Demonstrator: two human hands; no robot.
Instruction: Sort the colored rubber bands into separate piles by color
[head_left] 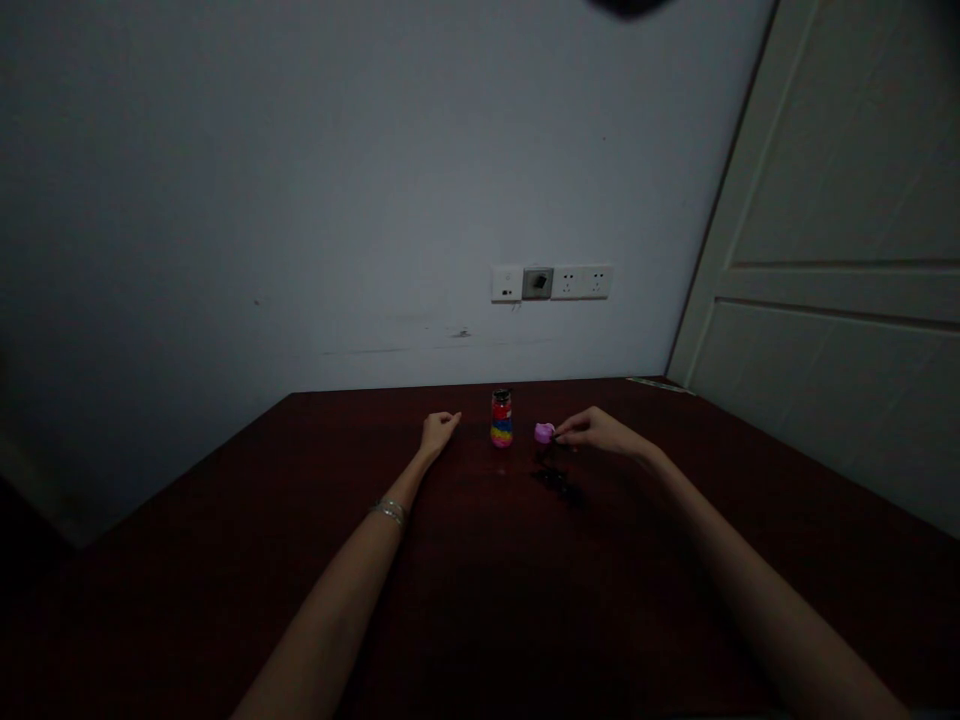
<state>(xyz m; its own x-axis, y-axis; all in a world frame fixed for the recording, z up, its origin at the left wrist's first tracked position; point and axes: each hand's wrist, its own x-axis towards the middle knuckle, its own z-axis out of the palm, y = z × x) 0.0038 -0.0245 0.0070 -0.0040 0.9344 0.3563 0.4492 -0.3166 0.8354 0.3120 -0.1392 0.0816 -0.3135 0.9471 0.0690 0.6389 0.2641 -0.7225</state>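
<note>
- Several small black items [556, 480] are left loose on the table [465, 600], just nearer the wearer than the right hand [592, 430].
- Coloured layers are already held in the upright clear jar [502, 422], placed between the hands; the purple lid [544, 433] is left off, just beside the right fingertips.
- By the right hand, nearly closed in a pinch, a dark piece [556, 437] seems to be gripped.
- The left hand [437, 433] is loosely curled; its grip cannot be judged.
</note>
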